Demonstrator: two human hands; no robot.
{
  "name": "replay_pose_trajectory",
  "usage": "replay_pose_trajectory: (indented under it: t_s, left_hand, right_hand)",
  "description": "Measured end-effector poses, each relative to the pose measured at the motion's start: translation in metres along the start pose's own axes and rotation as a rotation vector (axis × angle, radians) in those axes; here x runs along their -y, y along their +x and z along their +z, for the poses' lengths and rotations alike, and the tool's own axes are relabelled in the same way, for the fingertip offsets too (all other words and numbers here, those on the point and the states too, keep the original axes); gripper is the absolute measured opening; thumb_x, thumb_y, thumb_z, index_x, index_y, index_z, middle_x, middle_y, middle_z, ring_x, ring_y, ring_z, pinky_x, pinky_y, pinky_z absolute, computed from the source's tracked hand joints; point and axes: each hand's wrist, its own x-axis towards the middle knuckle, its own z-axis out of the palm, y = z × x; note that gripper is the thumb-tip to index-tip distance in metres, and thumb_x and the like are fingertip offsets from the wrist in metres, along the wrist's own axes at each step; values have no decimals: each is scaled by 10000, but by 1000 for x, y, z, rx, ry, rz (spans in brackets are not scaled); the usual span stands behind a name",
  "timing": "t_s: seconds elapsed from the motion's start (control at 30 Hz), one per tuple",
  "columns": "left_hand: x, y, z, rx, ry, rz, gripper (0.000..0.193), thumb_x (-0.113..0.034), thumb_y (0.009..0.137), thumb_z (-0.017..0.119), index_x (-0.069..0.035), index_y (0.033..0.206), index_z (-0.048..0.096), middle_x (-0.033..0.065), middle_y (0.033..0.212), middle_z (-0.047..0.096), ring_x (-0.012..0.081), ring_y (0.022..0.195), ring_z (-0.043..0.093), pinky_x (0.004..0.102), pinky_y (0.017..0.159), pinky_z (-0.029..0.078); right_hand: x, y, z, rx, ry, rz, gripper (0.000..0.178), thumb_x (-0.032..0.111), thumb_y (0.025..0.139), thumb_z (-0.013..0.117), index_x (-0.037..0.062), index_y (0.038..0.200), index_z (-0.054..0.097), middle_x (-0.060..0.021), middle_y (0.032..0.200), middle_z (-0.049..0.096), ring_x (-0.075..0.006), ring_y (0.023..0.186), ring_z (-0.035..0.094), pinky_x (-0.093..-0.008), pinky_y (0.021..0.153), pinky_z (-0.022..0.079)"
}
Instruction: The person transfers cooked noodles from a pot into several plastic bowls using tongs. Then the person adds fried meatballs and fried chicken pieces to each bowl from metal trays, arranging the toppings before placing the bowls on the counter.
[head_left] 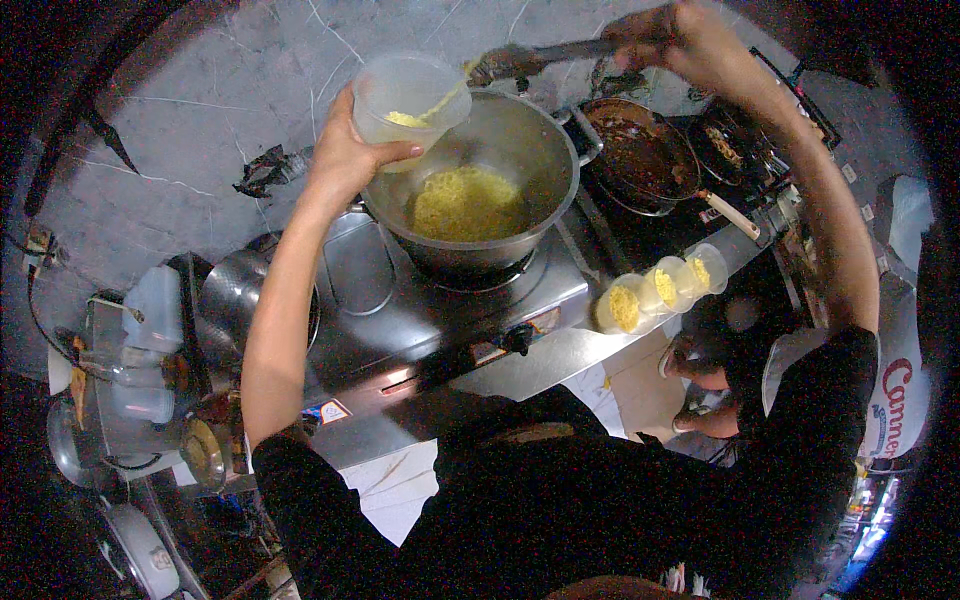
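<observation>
My left hand is closed around a translucent plastic tub, tilted over the left rim of a large metal pot. Some yellow, grainy food lies inside the tub. More yellow food covers the pot's bottom. Raised at the upper right, my right hand grips the handle of a long, dark cooking spoon. The spoon's head is close to the tub's right rim, with a yellow bit at its tip; it is somewhat blurred.
The pot sits on a steel stove. Several small tubs of yellow food line the counter edge at right. Beyond them is a frying pan with brown residue. A metal pot stands left. A person's feet show below.
</observation>
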Motion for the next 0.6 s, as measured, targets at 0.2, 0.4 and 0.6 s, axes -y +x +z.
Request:
replay_pose_trajectory:
  t_s: [0.2,0.4,0.6]
  left_hand:
    - [10,0,9,-87,68,33,1023,-206,505,942,14,1359,424,170,1324,530,288,1214,524,383,1046,415]
    - [-4,-18,14,-118,-157,113,983,-159,549,933,-7,1367,410,149,1314,526,275,1189,541,374,1024,436]
    - [-10,-21,15,-243,-133,124,903,-107,568,917,8,1322,433,135,1230,582,263,1144,568,364,977,469]
  right_hand:
    - [65,17,-24,-136,-245,-160,311,303,797,731,69,1003,727,-155,883,703,-313,824,676,-405,732,513]
    - [104,19,-36,-56,-607,-287,271,304,740,742,106,925,736,-136,790,685,-329,756,651,-433,666,491]
    - [135,-1,-50,-227,-646,-127,313,263,781,746,65,1022,725,-152,892,708,-287,805,678,-401,730,521]
